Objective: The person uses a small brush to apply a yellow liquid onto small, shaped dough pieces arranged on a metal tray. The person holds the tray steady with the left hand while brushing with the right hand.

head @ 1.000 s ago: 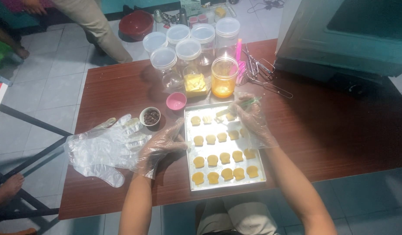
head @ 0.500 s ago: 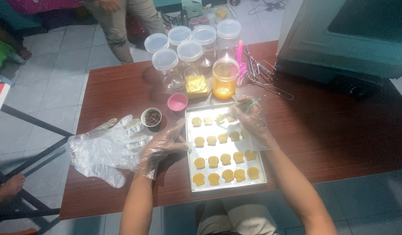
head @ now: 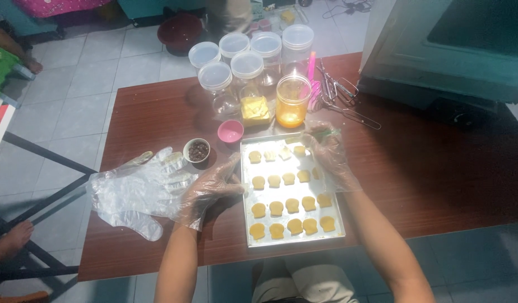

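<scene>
The left hand, in a clear plastic glove, rested half-curled against the left edge of the metal baking tray, gripping nothing. The gloved right hand was closed around a thin green brush over the tray's far right corner. Rows of small yellow cookies lay on the tray. Loose plastic gloves sat to the left, near a small bowl of chocolate chips.

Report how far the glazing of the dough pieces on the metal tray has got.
Done: the lower rows on the rectangular metal baking tray look glossy yellow. In hand: the gloved right hand holds a thin brush over the top-row pieces; the gloved left hand steadies the tray's edge. Left: the paler top-row pieces.
</scene>
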